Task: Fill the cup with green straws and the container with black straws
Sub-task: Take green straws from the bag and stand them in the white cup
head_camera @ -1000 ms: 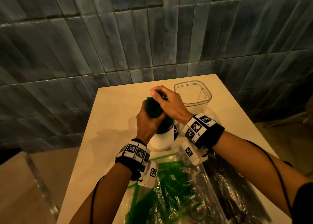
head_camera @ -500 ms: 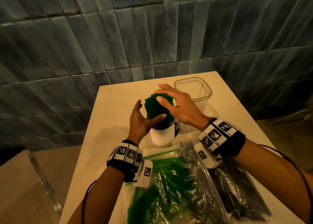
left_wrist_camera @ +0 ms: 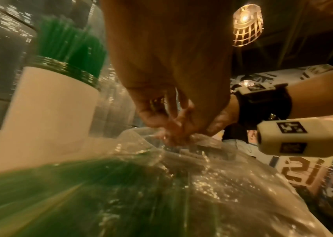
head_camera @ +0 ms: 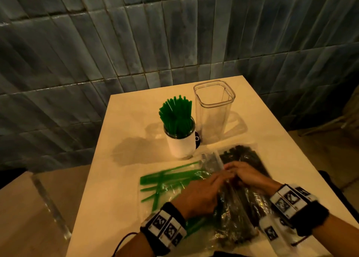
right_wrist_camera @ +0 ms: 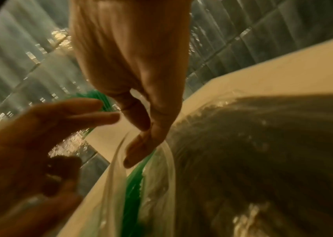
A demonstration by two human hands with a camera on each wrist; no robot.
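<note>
A white cup (head_camera: 179,146) packed with upright green straws (head_camera: 175,114) stands mid-table, also seen as the cup (left_wrist_camera: 46,112) in the left wrist view. Right of it stands a clear square container (head_camera: 212,109), empty. Near me lie a clear bag of green straws (head_camera: 167,181) and a bag of black straws (head_camera: 244,196). Both hands meet at the black bag's open edge. My right hand (head_camera: 239,171) pinches the plastic flap, its fingertips (right_wrist_camera: 139,144) on the film. My left hand (head_camera: 211,181) reaches in with fingers (right_wrist_camera: 92,115) stretched; what it touches is blurred.
The cream table (head_camera: 124,140) ends at a grey tiled wall behind the container. Its left edge drops to the floor. The two bags cover the near part of the table; a few green straws (head_camera: 155,179) poke out of their bag.
Both hands have let go of the green straws in the cup and come back toward me, down onto the bag of black straws. The cup now stands alone.
</note>
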